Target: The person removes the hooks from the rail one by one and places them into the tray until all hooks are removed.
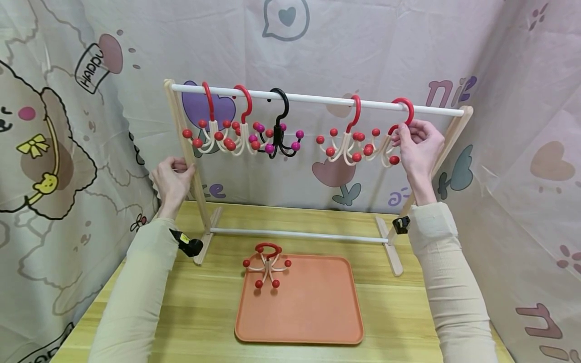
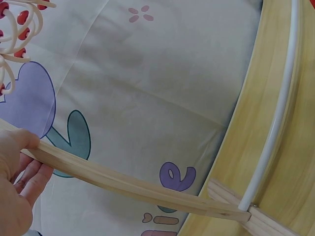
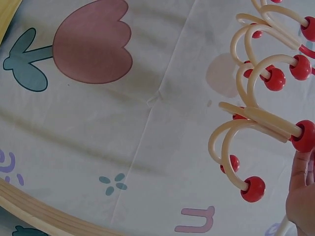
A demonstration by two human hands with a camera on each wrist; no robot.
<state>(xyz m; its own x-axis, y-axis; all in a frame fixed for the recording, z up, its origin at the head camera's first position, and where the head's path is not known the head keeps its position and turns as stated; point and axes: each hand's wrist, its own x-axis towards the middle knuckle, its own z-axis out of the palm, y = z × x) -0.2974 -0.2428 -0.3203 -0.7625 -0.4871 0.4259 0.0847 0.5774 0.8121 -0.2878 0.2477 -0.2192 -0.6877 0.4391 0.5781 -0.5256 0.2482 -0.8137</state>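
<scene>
My left hand [image 1: 172,181] grips the left wooden post [image 2: 123,182] of a small hanging rack, thumb on one side and fingers on the other. At the right end of the rack's white top bar [image 1: 308,100], my right hand [image 1: 419,146] pinches a cream multi-arm hook hanger [image 1: 386,151] near the base of its red hook, which loops over the bar. Red balls [image 3: 253,189] tip this hanger's curved arms. Left of it, several similar red-hooked hangers [image 1: 347,148] hang on the bar, along with a black hanger [image 1: 278,133] with magenta balls.
An orange tray [image 1: 313,302] lies on the wooden table [image 1: 195,312] in front of the rack. Another red-hooked hanger [image 1: 268,267] rests at its back left corner. A lower white bar [image 1: 295,233] joins the rack's feet. Printed curtains [image 1: 281,60] surround the table.
</scene>
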